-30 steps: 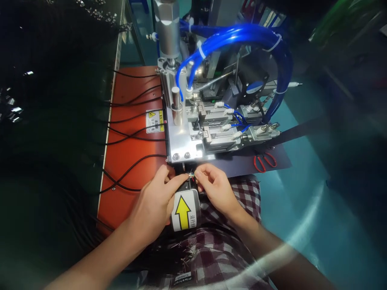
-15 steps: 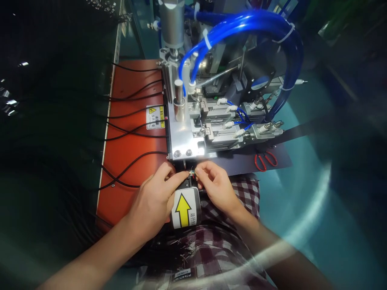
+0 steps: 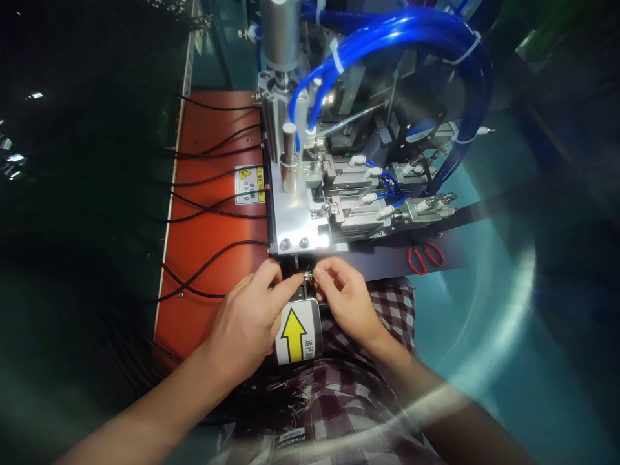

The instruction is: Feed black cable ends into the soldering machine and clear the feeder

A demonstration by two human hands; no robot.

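Observation:
Thin coloured wires with bare-looking ends show between my fingertips, just in front of the metal machine. My left hand is closed in a pinch at the left side of the wires. From the right, my right hand pinches the same small bundle, its fingers curled. Both hands are almost touching. Below them lies a white label with a yellow arrow. Which fingertip holds which wire is too small to tell.
Black cables cross the orange-red surface on the left. Blue hoses arch over the machine. Red-handled scissors lie at the right on a dark plate. Checked cloth is beneath my arms.
The camera view has shifted slightly. The wires look a little more spread between my fingertips, while both hands keep nearly the same place and pinch.

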